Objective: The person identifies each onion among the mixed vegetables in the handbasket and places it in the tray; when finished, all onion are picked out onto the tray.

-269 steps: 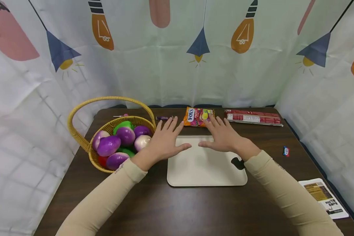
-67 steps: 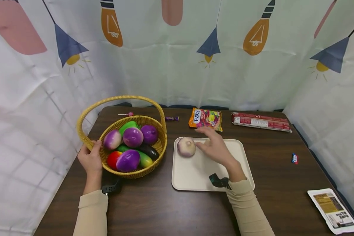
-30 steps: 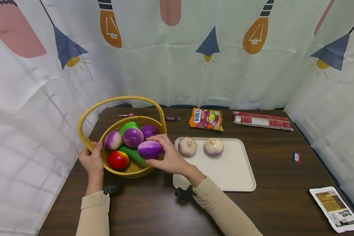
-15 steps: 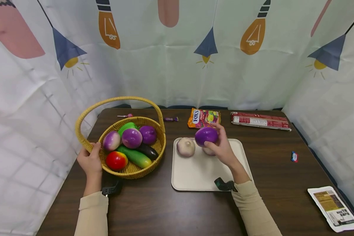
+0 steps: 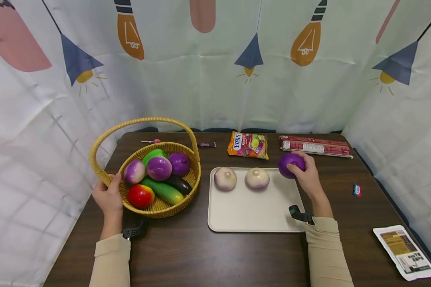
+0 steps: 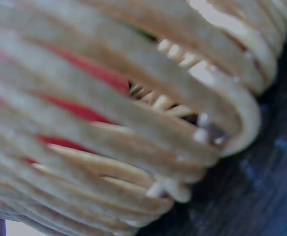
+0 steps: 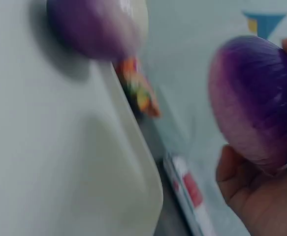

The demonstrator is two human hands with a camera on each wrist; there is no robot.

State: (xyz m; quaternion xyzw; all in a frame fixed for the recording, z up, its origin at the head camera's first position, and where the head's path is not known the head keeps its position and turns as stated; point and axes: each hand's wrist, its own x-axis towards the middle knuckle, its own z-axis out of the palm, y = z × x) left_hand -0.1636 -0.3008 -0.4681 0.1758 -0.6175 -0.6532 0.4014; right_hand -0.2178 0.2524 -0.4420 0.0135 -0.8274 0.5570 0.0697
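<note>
**Purple onion being held over the tray's far right corner**

The basket [image 5: 104,175] is being steadied at its near left rim by the left hand [image 5: 109,197], fingers curled round it. The purple onion [image 5: 291,164] is being gripped by the right hand [image 5: 309,177] above the tray [image 5: 251,211], clear of two pale onions [image 5: 225,178] along its far edge.

"FOX'S" reads on the orange candy bag [image 5: 248,144] at the far edge of the bench. Print on the red packet [image 5: 315,146] and the leaflet [image 5: 404,251] near right is too small to read.
</note>
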